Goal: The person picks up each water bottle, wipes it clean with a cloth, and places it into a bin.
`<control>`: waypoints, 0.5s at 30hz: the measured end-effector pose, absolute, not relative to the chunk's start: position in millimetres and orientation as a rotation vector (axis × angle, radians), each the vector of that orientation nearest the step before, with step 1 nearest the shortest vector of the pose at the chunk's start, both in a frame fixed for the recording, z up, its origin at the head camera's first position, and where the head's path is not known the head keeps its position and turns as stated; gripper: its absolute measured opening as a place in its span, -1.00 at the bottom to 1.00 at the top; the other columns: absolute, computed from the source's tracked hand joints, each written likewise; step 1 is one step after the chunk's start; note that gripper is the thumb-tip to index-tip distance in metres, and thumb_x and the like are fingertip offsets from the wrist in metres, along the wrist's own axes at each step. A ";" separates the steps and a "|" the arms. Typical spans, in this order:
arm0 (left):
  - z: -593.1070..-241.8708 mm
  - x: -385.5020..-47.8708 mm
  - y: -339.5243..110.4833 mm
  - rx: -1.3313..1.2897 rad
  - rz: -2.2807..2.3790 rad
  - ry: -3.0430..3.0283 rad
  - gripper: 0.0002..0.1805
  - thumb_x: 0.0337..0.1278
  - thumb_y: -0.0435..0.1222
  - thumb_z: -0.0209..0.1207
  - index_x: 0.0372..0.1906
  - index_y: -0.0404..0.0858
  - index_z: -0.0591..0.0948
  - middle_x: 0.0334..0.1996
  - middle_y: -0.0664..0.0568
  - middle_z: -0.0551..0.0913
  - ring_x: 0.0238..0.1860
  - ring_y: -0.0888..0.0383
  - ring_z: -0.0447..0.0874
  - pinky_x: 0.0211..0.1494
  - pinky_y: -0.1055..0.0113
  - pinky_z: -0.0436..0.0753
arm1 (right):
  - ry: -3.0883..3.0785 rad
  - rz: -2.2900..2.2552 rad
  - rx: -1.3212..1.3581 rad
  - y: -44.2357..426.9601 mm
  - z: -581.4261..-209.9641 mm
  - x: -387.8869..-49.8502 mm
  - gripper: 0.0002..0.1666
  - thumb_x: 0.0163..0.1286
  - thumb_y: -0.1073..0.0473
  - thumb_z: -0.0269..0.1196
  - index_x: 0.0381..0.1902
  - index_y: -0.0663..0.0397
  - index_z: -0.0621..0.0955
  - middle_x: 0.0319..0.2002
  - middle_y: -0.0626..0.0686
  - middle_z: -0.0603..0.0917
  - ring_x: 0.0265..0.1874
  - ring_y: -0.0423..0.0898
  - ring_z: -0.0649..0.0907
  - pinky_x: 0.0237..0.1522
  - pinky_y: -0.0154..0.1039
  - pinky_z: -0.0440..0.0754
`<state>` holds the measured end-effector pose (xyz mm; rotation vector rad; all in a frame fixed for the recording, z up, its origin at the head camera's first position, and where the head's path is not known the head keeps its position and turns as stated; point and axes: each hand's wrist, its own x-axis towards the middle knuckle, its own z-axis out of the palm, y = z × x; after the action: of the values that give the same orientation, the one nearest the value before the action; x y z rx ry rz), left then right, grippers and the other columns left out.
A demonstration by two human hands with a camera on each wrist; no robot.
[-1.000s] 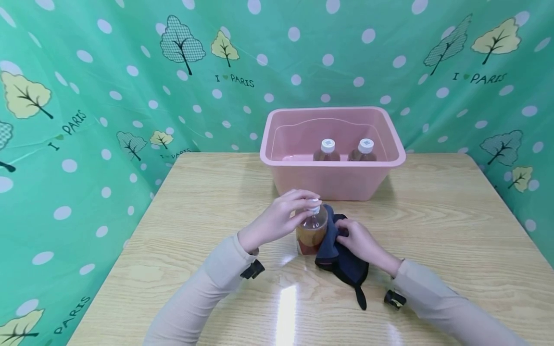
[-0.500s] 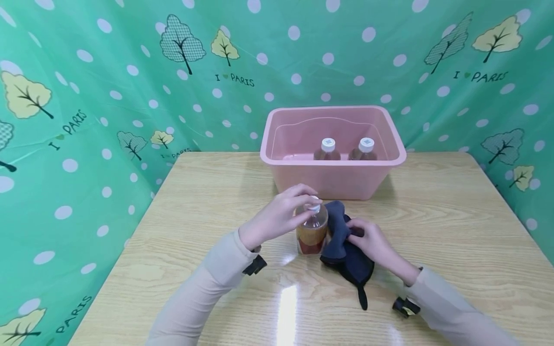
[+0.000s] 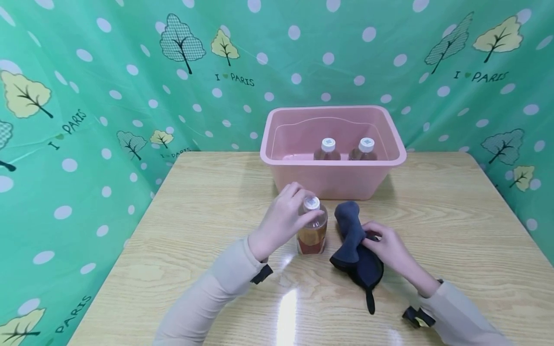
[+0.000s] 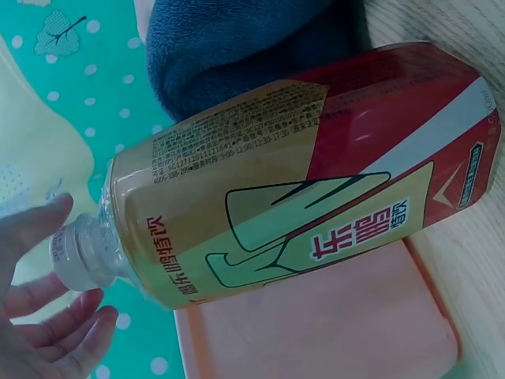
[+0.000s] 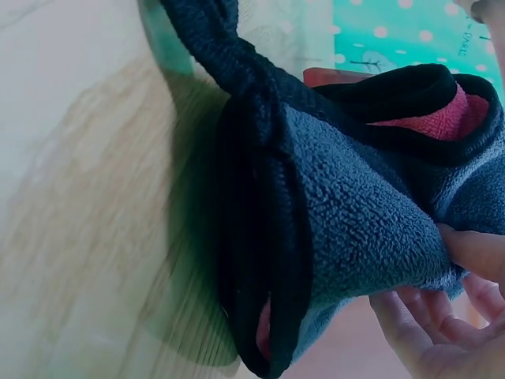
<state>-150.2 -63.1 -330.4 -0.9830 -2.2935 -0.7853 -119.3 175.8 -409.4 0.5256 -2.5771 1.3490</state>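
Note:
A bottle (image 3: 312,235) with a white cap and a gold and red label stands upright on the table. Around its cap (image 4: 72,257) is my left hand (image 3: 283,218), the thumb and fingers spread to either side; the left wrist view shows a gap between thumb and cap. To the right of the bottle, my right hand (image 3: 387,245) pinches a folded dark blue plush cloth (image 3: 349,235) with black edging and a loop. The cloth's pink inner side (image 5: 442,118) shows in the right wrist view. Part of the cloth rests on the table.
Behind the hands, a pink plastic bin (image 3: 320,180) holds two bottles with white caps, one of them a bottle (image 3: 328,150) near its middle. A green printed curtain (image 3: 277,57) hangs behind the wooden table (image 3: 207,202).
My right hand has drawn the cloth rightward, away from the bottle's side. The fingers of my left hand have spread, baring more of the cap. The bottle stays in place.

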 end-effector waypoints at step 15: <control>-330.2 -151.1 -67.9 -1.070 -0.925 -2.317 -0.76 -0.13 -0.38 0.27 -0.27 -0.39 0.57 -0.31 -0.04 0.51 -0.24 0.13 0.45 -0.18 0.52 0.50 | -2.559 1.305 0.538 183.9 -409.2 -117.2 -0.77 -0.06 0.58 0.25 -0.42 0.27 0.59 -0.42 0.10 0.61 -0.42 -0.40 0.50 -0.41 -0.28 0.58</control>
<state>-151.1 -67.9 -330.2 -1.0702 -2.3170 -0.9253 -117.2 183.9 -409.2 0.5380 -2.5588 1.3054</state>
